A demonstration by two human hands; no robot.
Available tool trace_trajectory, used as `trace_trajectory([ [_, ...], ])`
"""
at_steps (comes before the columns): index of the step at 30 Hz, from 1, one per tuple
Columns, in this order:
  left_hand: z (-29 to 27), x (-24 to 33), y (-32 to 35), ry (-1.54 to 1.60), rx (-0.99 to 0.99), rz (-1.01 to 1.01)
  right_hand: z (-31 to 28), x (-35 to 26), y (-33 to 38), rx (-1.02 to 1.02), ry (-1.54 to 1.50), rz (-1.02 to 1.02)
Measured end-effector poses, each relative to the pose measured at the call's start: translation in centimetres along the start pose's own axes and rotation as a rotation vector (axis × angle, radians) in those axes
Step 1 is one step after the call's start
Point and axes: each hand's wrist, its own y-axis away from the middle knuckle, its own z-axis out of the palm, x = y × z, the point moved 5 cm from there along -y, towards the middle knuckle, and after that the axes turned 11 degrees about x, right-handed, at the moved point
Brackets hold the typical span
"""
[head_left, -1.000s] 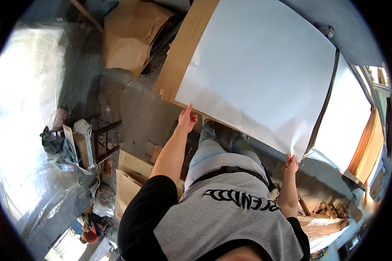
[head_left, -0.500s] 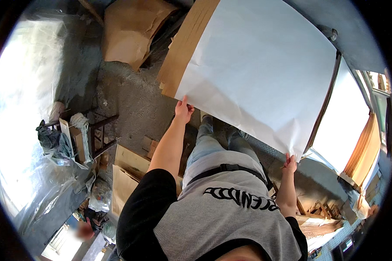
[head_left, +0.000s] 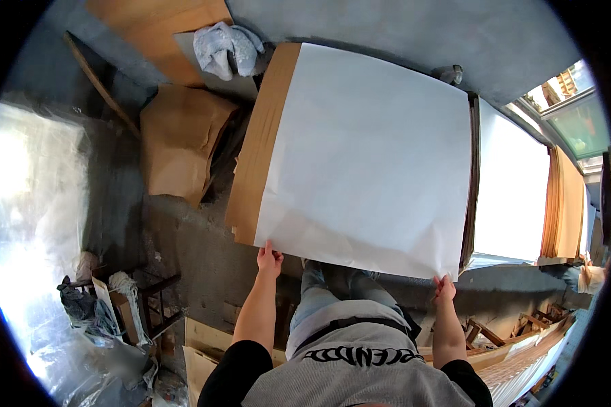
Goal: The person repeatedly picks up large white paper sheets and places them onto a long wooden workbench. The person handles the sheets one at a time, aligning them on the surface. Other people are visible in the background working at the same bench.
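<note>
The big white sheet (head_left: 370, 159) fills the centre of the frame, lying over a brown board (head_left: 263, 136) whose bare strip shows along the sheet's left side. The left hand (head_left: 269, 258) pinches the sheet's near left corner, just left of centre, and the right hand (head_left: 444, 287) pinches the near right corner, lower right of centre. With one hand closed on each corner the sheet stays stretched flat and square to the board, probably so it can be laid without creases.

One white sheet is in hand. A second white panel (head_left: 511, 197) stands at the right of the frame, with a stack of brown boards (head_left: 563, 203) on edge beyond it; how many boards are in that stack cannot be told from this angle. One crumpled brown paper bag (head_left: 180, 142) sits at upper left, and one grey rag (head_left: 227, 49) at the top. A heap of clear plastic wrap (head_left: 81, 339) lies at lower left, and wood scraps (head_left: 523, 332) at lower right.
</note>
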Motion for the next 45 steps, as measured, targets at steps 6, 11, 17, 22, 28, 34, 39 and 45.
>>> trace_trajectory([
  [6, -0.1, 0.1, 0.2, -0.047, 0.061, 0.001, 0.7, -0.7, 1.9, 0.009, -0.017, 0.046],
  [11, -0.2, 0.0, 0.1, -0.056, 0.044, 0.03, 0.5, -1.0, 2.5, 0.008, 0.004, 0.027],
  [17, -0.4, 0.0, 0.3, -0.093, 0.11, 0.032, 1.1, -2.3, 3.9, -0.034, 0.08, 0.044],
  [22, -0.9, -0.6, 2.1, -0.211, 0.136, -0.105, 1.4, -2.8, 3.5, -0.067, 0.046, 0.031],
  [28, -0.1, -4.3, 7.4, -0.46, -0.296, -0.485, 1.6, -4.0, 4.6, -0.136, -0.06, 0.077],
  [34, 6.0, -7.0, 13.1, -0.596, -0.676, -0.552, 1.7, -8.3, 9.2, -0.26, -0.135, 0.065],
  [39, 10.6, -9.2, 17.1, -0.742, -0.806, -0.614, -0.1, -12.0, 12.6, -0.247, -0.354, -0.073],
  [45, 13.4, -12.5, 21.4, -1.127, -1.033, -0.647, -5.3, -9.7, 12.3, -0.192, -0.751, 0.03],
])
